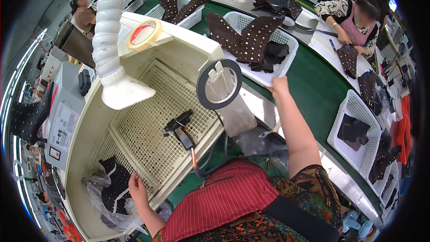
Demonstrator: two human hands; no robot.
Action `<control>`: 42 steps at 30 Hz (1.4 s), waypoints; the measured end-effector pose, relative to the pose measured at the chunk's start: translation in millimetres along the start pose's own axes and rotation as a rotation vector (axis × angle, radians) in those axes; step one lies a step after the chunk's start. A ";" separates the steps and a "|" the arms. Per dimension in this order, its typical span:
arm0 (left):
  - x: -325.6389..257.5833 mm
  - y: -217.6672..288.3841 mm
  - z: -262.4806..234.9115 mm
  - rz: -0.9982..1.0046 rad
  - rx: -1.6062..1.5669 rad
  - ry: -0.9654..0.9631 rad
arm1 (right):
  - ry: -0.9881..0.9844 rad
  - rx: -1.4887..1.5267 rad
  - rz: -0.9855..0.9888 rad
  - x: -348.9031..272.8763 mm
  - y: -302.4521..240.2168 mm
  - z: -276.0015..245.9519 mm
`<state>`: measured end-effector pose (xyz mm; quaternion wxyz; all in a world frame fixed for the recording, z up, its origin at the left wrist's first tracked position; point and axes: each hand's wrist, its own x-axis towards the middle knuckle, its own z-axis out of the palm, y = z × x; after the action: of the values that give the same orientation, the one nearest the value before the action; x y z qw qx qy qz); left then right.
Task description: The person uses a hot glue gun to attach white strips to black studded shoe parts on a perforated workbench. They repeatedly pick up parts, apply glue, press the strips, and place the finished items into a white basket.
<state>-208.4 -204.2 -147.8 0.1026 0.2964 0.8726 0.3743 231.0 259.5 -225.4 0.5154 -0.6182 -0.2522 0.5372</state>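
My right hand (280, 86) is closed on the near rim of a white plastic basket (290, 58) on the green belt. In the basket stand dark brown boot uppers (257, 38) with rows of metal studs, and more dark pieces lie beside them. My left hand (138, 189) is low inside a cream work booth (74, 188), fingers loosely apart, holding nothing. Just left of it lies a dark studded upper (115, 183) with pale strips along its edges, partly on clear plastic film (96, 188).
A black tool with a cable (180, 130) rests on the booth's grid floor. A white flexible duct (109, 31) hangs over it. Tape (144, 35) sits on the booth's rim, near a black-ringed round lens (219, 84). Another basket (354, 139) stands right; a co-worker (354, 22) handles an upper across the belt.
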 end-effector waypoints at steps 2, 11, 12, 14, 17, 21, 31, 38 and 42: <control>-4.0 4.9 -5.6 -0.048 0.042 -0.013 | -0.023 0.076 0.033 3.1 1.3 20.2; 28.3 7.0 -43.0 0.200 0.190 0.139 | -0.065 -0.694 -0.692 -32.7 4.1 -73.9; 23.7 -2.3 -58.7 0.207 0.371 0.191 | -0.147 -0.157 -0.557 -70.4 -7.7 -59.2; 27.8 -24.4 -74.2 0.189 0.470 0.261 | -0.156 0.113 -0.357 -76.4 -38.5 -76.4; 42.9 -45.2 -82.5 -0.032 0.770 0.182 | -0.481 0.221 -0.482 -118.3 -70.2 -83.4; 60.7 -57.0 -77.0 -0.199 0.948 -0.023 | -0.955 0.037 -0.734 -225.0 -89.9 -29.1; 107.1 -83.0 -139.9 -0.374 0.958 -0.139 | -1.341 -0.770 -0.264 -380.6 52.2 149.1; 62.9 -97.7 -192.9 -0.361 0.605 0.045 | -1.604 -1.115 -0.544 -464.0 167.3 235.6; 23.5 -115.2 -221.8 -0.510 0.194 -0.174 | -1.615 -1.325 -0.513 -506.3 179.4 259.1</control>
<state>-367.0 -384.3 -74.1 0.2391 0.1066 0.9387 0.2244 -201.6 -145.1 -155.6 -0.1441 -0.1656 -0.8811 0.4189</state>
